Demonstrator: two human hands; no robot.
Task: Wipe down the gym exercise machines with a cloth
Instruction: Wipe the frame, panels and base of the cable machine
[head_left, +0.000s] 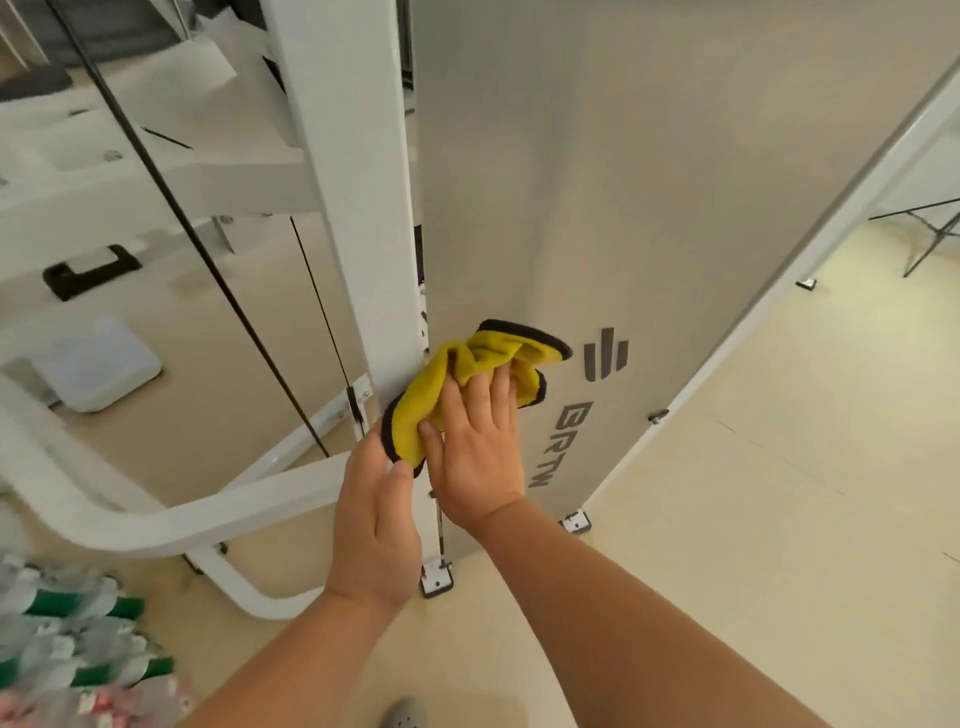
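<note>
Head view: my right hand presses a yellow black-edged microfibre cloth flat-fingered against the white gym machine's grey shroud panel; my left hand pinches its lower corner. I should use even pressure, overlapping strokes downward.
</note>
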